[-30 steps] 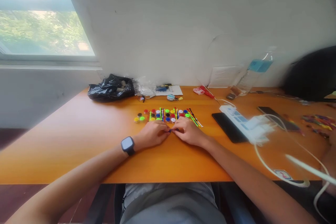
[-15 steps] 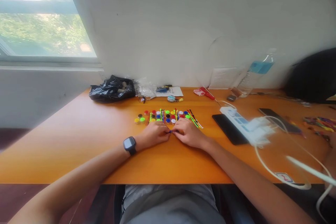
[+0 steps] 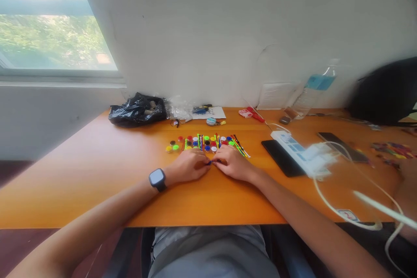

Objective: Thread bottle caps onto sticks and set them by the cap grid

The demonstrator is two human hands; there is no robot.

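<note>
My left hand [image 3: 192,164], with a watch [image 3: 157,178] on its wrist, is closed in a pinch on a small blue strip [image 3: 209,163]. Opposite it, my right hand [image 3: 233,163] pinches the strip's other end; most of the piece is hidden by the fingers. The fingertips of both hands nearly meet just above the table. Right behind them lie rows of round coloured discs [image 3: 176,147] in red, yellow, green, blue, black and white. Thin coloured plastic strips [image 3: 239,145] lie upright between the discs and at the right end; my knuckles cover some.
On the wooden table [image 3: 81,182] a black plastic bag [image 3: 138,110] lies back left. To the right are a black phone [image 3: 283,158], a power strip [image 3: 296,152] with white cables, a tilted bottle [image 3: 312,93] and another person's arm [image 3: 407,191].
The view has shifted slightly, so things sit a little further left. Both hands stay together at the blue strip, with only a small shift of the fingers.
</note>
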